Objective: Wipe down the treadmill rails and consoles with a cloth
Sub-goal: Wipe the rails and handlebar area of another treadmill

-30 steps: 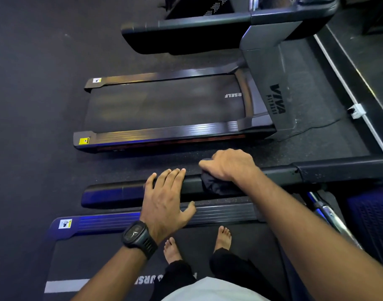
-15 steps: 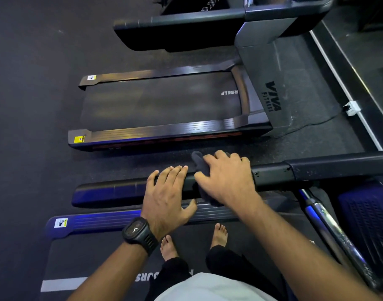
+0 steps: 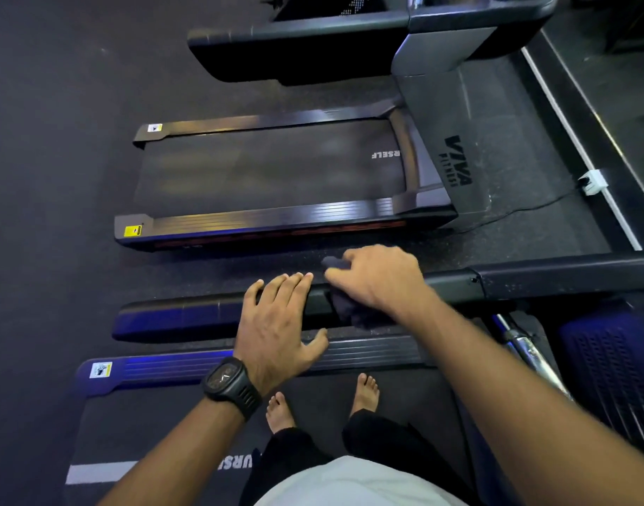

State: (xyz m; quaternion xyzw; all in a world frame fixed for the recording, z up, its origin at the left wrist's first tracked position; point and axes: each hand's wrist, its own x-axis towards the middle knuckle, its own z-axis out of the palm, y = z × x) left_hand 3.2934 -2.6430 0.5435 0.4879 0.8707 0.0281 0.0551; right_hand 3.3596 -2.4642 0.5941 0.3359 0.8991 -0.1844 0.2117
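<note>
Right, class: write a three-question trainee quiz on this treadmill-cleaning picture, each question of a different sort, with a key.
1. True or false: the left hand rests flat on the handrail, fingers straight.
2. Which hand holds the cloth? A. left hand B. right hand C. neither
3. Fill in: the watch is on the ___ wrist.

Key: 1 true; 2 B; 3 left.
</note>
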